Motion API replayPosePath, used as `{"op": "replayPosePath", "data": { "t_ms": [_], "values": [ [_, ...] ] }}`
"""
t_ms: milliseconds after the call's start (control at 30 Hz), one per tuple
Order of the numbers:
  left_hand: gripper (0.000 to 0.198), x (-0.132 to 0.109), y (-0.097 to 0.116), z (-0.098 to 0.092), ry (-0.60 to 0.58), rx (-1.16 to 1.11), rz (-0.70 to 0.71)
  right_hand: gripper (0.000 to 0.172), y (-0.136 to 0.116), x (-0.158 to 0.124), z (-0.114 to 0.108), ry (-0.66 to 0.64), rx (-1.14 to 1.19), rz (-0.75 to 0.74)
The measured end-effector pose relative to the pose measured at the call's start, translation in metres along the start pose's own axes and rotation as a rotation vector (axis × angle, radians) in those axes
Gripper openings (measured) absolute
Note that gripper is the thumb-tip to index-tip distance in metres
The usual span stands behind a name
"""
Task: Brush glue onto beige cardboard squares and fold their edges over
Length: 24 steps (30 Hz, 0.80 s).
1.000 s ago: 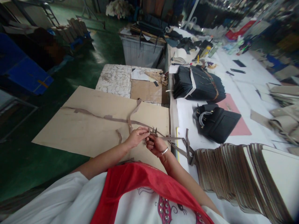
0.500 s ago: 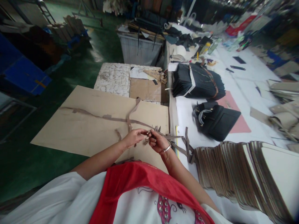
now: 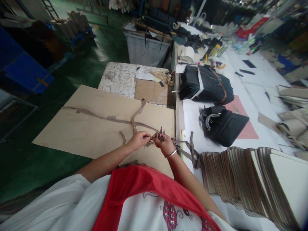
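My left hand [image 3: 140,140] and my right hand [image 3: 164,143] meet over a large tan board [image 3: 96,134]. Thumb and fingers of my left hand pinch the end of a thin brown strip. Closed around the same brown strip material, my right hand also has pointed metal tips showing above its fingers, perhaps of a small cutting tool. Long brown strips [image 3: 115,120] lie across the board, and more strips [image 3: 192,149] hang over the white table edge to the right of my right hand.
On the white table [image 3: 255,86] are a bundle of black pieces [image 3: 204,84], a black handbag [image 3: 223,125], a pink sheet [image 3: 249,128] and a long stack of pale-faced panels [image 3: 240,179]. Beyond the board stands a grey bin [image 3: 148,48].
The fingers of my left hand have closed into a pinch, and my right hand has turned slightly, with the metal tips pointing more upward. The view has shifted slightly.
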<state>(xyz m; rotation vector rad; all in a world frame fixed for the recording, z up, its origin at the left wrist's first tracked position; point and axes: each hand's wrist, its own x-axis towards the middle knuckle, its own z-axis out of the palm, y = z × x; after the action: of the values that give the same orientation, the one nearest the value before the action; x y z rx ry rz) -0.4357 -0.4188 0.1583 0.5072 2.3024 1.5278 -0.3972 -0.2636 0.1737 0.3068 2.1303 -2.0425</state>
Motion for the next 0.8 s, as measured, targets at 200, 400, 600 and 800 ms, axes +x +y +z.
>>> {"op": "replayPosePath", "data": {
  "t_ms": [200, 400, 600, 800],
  "values": [
    [0.012, -0.006, 0.004, 0.005, 0.080, 0.086, 0.186, 0.020, 0.012, -0.001, 0.009, 0.320, -0.483, -0.298],
    [0.032, -0.006, 0.001, 0.005, -0.003, -0.267, -0.088, 0.016, 0.023, -0.005, 0.012, 0.316, -0.457, -0.323],
    [0.039, 0.000, -0.004, 0.008, -0.053, -0.525, -0.285, 0.014, 0.018, -0.005, 0.010, 0.308, -0.553, -0.408],
    [0.031, 0.008, -0.006, 0.004, 0.116, -0.514, -0.191, 0.013, 0.012, -0.012, 0.011, 0.302, -0.440, -0.453]
  ]
}}
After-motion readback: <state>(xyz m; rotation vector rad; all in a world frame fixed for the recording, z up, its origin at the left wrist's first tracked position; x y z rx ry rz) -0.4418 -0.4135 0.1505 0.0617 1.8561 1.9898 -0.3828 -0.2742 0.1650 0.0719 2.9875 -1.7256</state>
